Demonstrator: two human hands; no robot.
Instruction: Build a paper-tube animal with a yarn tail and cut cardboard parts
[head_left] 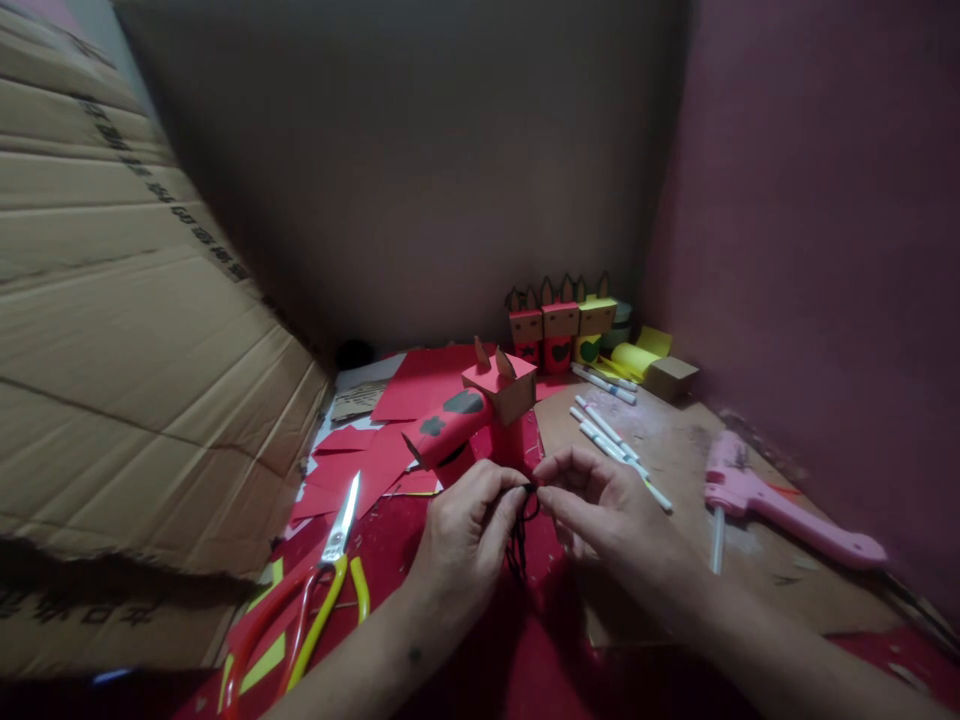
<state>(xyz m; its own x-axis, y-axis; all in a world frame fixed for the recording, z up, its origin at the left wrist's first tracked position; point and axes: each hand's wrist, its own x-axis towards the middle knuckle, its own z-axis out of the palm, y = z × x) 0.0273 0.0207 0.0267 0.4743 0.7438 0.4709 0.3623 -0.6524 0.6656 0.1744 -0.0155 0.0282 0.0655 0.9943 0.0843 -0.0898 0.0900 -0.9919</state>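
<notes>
- So the thing being fiddled with is a skinny black cord (532,505), looks soft and stringy, with a small round loop near the top and a bunch of dark strands dangling below.
- It's up in the air over the red desk (544,650), right between the two hands. Can't tell if the loose ends touch down.
- Left hand (472,515): thumb and fingers pinched on the cord. Right hand (607,505): same deal, fingertips almost meeting the left's.
- Just behind is a red paper animal (455,420), tube body with dark grey blotches, boxy head, two pointy brown ears.
- Left of that, scissors (330,585) with one red handle and one yellow, blades apart a bit or not, honestly can't tell.
- Right side: white markers (609,442), then a pink glue gun (787,512) on flat cardboard (686,505).
- Way back, three smaller animals (560,322), two red, one yellow.
</notes>
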